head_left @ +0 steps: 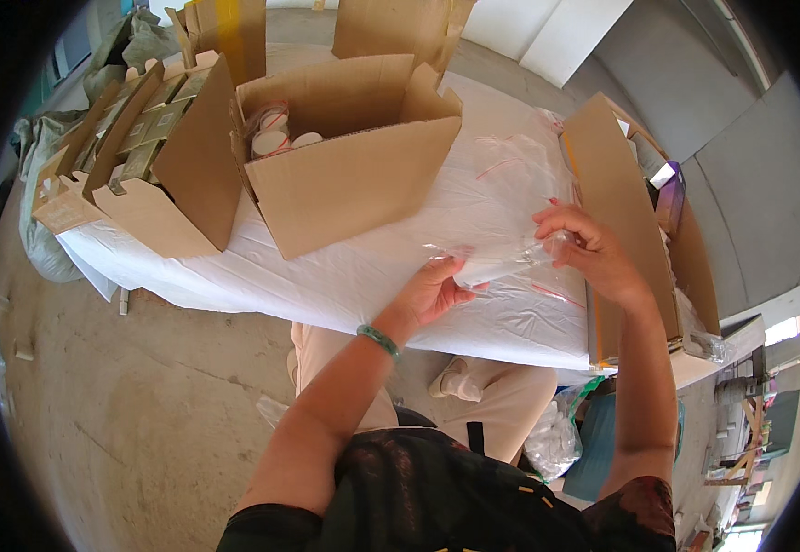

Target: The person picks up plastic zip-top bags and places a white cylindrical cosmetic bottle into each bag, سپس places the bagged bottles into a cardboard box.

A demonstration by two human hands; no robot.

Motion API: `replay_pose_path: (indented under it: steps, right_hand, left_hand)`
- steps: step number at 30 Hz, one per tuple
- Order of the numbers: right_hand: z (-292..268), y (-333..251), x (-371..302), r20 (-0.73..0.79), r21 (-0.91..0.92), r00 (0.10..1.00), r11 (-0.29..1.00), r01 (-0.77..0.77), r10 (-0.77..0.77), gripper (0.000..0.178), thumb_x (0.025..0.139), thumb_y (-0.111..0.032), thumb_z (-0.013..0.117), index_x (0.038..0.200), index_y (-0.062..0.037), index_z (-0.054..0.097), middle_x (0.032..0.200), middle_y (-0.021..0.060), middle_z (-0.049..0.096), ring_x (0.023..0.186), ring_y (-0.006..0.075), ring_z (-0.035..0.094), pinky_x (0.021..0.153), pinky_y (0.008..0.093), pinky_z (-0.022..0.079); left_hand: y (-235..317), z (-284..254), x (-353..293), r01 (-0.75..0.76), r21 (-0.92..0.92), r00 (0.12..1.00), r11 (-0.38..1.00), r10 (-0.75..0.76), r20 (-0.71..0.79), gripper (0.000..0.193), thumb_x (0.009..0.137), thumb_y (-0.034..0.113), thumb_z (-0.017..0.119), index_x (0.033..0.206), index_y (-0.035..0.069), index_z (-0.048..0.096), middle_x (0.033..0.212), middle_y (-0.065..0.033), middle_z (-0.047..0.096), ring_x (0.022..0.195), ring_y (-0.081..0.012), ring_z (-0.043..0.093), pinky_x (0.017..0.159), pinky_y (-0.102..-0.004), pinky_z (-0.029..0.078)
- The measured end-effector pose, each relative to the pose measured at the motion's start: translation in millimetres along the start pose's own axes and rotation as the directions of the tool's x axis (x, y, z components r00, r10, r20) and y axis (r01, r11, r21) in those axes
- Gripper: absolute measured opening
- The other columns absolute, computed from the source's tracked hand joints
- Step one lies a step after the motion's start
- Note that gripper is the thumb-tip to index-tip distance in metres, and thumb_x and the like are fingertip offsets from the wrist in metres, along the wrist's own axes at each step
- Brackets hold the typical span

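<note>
A white cylinder-shaped item [485,269], its exact kind unclear, lies between my hands inside a clear plastic bag [531,253]. My left hand [435,293], on the arm with a green bangle, is closed round the item's left end, thumb on top. At the other end, the fingers of my right hand [591,248] pinch the bag's film. Both hands are just above the white-covered table. More clear bags with red strips [515,161] lie flat beyond my right hand.
An open carton [354,198] with white round-ended items stands beyond my left hand. Cartons of small boxes [193,184] are at the far left. A long carton [616,212] borders my right arm. The white table cover [345,290] reaches the near edge, above my knees.
</note>
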State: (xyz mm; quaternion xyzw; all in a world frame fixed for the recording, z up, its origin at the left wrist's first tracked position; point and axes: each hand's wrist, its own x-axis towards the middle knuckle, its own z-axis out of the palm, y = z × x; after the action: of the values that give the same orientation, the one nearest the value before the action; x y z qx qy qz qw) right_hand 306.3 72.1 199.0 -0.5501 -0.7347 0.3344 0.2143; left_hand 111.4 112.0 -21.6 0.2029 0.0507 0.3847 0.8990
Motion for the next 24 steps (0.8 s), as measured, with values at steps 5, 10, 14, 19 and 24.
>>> replay_pose_path:
  steps: [5,10,14,19,24]
  right_hand:
    - [11.8,-34.5,-10.3,0.045,-0.243,0.994,0.964,0.107,-0.099,0.025,0.078,-0.006,0.069,0.101,-0.0092,0.059,0.116,0.0019,0.056,0.076,0.0113,0.049,0.073,0.0278,0.046]
    - [27.4,-43.0,-14.8,0.068,-0.33,0.981,0.924,0.193,-0.18,0.025,0.077,-0.009,0.07,0.099,-0.0089,0.058,0.108,0.0032,0.058,0.072,0.0137,0.051,0.072,0.0301,0.047]
    - [8.0,-32.3,-10.0,-0.063,-0.31,0.982,0.939,0.153,-0.18,0.024,0.08,-0.008,0.069,0.102,-0.0096,0.058,0.096,-0.0001,0.061,0.072,0.01,0.054,0.068,0.026,0.048]
    - [-25.1,-49.2,5.2,-0.321,0.003,0.946,0.999,0.052,-0.049,0.025,0.084,-0.014,0.069,0.107,-0.0128,0.061,0.101,-0.0024,0.062,0.08,0.005,0.056,0.062,0.0202,0.046]
    - [-76.5,-83.6,24.7,-0.632,0.189,0.761,0.924,0.332,-0.144,0.035,0.086,-0.03,0.068,0.115,-0.0116,0.06,0.11,0.0004,0.061,0.09,0.0081,0.057,0.067,0.0223,0.046]
  left_hand:
    - [-0.4,1.3,-2.4,-0.035,0.018,0.994,0.999,0.037,-0.099,0.041,0.096,0.037,0.052,0.122,0.006,0.051,0.105,-0.0071,0.061,0.071,-0.0172,0.064,0.052,-0.0262,0.051]
    - [4.8,-35.9,1.7,0.064,0.061,0.994,0.996,-0.069,0.087,0.041,0.095,0.04,0.053,0.124,0.011,0.053,0.107,-0.0038,0.061,0.075,-0.0145,0.062,0.056,-0.0253,0.048]
    - [39.5,27.7,-24.6,0.002,0.231,0.999,0.973,0.006,-0.033,0.034,0.094,0.032,0.058,0.122,0.012,0.056,0.107,-0.0039,0.061,0.086,-0.0167,0.062,0.066,-0.0275,0.049]
    - [69.8,28.5,-43.4,-0.161,0.491,0.978,0.856,0.206,-0.038,0.028,0.089,0.015,0.063,0.116,0.008,0.059,0.102,-0.0033,0.06,0.088,-0.0173,0.061,0.072,-0.0293,0.049]
    - [78.0,-12.8,-47.4,-0.199,0.98,0.813,0.017,0.561,0.156,0.011,0.085,0.011,0.065,0.094,0.006,0.065,0.086,-0.0063,0.062,0.074,-0.0198,0.063,0.064,-0.0307,0.049]
